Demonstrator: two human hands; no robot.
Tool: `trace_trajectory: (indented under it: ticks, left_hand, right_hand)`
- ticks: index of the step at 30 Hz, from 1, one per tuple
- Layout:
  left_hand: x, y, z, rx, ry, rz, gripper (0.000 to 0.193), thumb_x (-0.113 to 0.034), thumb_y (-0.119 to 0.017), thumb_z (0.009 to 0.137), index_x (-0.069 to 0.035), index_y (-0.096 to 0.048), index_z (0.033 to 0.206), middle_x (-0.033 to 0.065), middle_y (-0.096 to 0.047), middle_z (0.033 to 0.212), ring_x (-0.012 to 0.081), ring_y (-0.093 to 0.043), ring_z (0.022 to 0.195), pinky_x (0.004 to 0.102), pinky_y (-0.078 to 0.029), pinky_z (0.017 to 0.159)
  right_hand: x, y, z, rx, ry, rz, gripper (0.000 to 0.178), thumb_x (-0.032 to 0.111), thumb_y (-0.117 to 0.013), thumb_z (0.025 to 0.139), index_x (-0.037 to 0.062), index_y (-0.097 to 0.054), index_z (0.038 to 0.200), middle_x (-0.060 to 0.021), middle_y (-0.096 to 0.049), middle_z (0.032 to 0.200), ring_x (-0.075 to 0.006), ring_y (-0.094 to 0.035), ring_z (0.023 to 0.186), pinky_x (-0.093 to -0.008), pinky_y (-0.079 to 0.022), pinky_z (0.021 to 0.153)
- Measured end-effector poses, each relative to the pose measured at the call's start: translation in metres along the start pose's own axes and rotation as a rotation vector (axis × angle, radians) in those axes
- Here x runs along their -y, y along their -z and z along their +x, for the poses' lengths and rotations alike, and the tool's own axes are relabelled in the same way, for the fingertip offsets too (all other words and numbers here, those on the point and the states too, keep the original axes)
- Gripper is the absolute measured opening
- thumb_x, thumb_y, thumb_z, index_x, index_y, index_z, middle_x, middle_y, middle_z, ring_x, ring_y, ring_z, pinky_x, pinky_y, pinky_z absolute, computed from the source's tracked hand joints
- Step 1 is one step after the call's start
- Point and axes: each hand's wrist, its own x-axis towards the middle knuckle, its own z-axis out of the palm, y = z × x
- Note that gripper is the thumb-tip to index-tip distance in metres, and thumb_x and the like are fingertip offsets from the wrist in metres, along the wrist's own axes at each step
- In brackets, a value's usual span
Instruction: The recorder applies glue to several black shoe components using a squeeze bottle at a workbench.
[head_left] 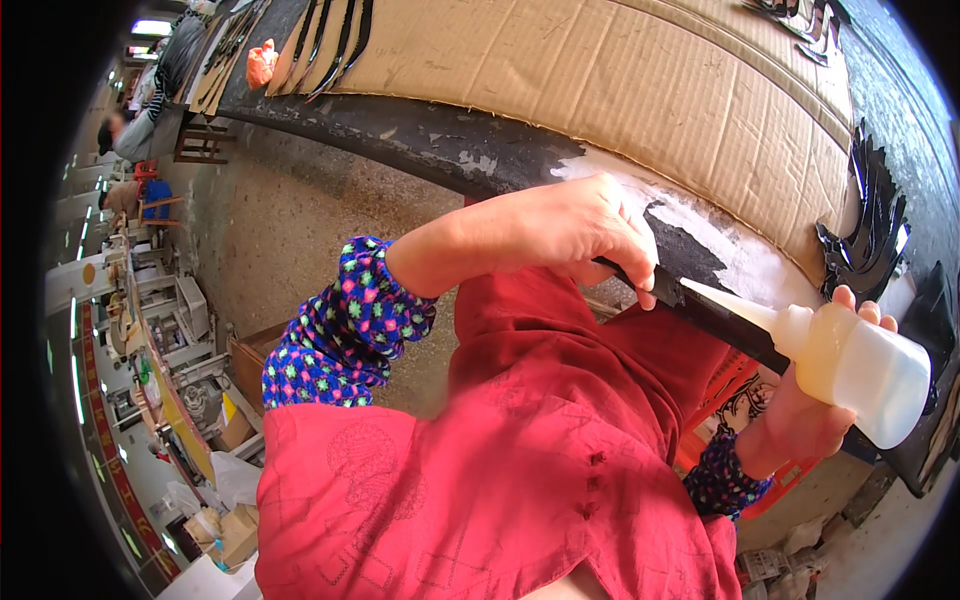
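Note:
My left hand (570, 232) is closed in a pinch at the near table edge, its fingertips on a small, dark, narrow piece (622, 272). Most of that piece is hidden by the fingers. Wrapped in my right hand (800, 422) is a translucent squeeze bottle (865, 372) with a long pointed nozzle, lying nearly on its side. Its tip points left toward my left fingertips, a short gap away. To the right of the cardboard, behind the bottle, is a pile of glossy black curved pieces (872, 225).
Flattened cardboard (600, 75) covers much of the worn dark table (440, 140). Several thin black curved strips (335, 45) lie on its left end, beside a crumpled orange scrap (262, 64). A red plastic stool or basket (790, 488) stands below the table at right. Cluttered benches fill the far left.

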Motion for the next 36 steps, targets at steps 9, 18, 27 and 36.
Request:
trace_trajectory:
  ticks: [9, 18, 27, 36]
  left_hand:
    - [0.01, 0.005, 0.004, 0.041, -0.217, 0.157, 0.01, -0.01, -0.058, 0.07, 0.0, -0.059, 0.07, -0.0033, -0.054, 0.059, -0.0001, -0.034, 0.044, 0.018, -0.023, 0.038]
    - [0.027, 0.013, 0.014, 0.116, -0.776, 0.535, 0.008, 0.002, -0.057, 0.065, -0.002, -0.059, 0.072, 0.0033, -0.058, 0.069, 0.008, -0.047, 0.053, 0.0209, -0.032, 0.044]
    - [0.015, 0.01, 0.009, 0.157, -0.444, 0.389, 0.005, 0.002, -0.055, 0.067, -0.001, -0.058, 0.069, 0.0028, -0.058, 0.068, 0.0067, -0.045, 0.051, 0.0206, -0.029, 0.041]
    - [0.008, 0.008, 0.005, 0.145, -0.412, 0.339, 0.014, 0.006, -0.052, 0.062, -0.001, -0.058, 0.073, 0.0067, -0.062, 0.075, 0.0158, -0.052, 0.062, 0.0247, -0.039, 0.052]
  right_hand:
    - [0.0, -0.015, 0.004, -0.096, -0.048, -0.051, 0.083, 0.038, -0.071, 0.06, -0.0014, -0.031, 0.121, -0.0125, -0.04, 0.111, -0.0341, -0.041, 0.107, -0.0429, -0.03, 0.094]
    - [0.0, -0.018, 0.006, -0.075, -0.049, -0.068, 0.083, 0.039, -0.071, 0.059, -0.001, -0.032, 0.121, -0.0115, -0.041, 0.11, -0.0346, -0.044, 0.105, -0.0423, -0.036, 0.089]
    - [-0.003, -0.016, 0.006, -0.091, -0.025, -0.093, 0.085, 0.04, -0.073, 0.057, -0.0002, -0.032, 0.12, -0.0107, -0.041, 0.109, -0.0342, -0.043, 0.106, -0.042, -0.037, 0.088]
    - [-0.002, -0.016, 0.005, -0.068, -0.061, -0.041, 0.084, 0.037, -0.073, 0.057, 0.0007, -0.032, 0.12, -0.0107, -0.042, 0.11, -0.034, -0.043, 0.105, -0.0424, -0.036, 0.089]
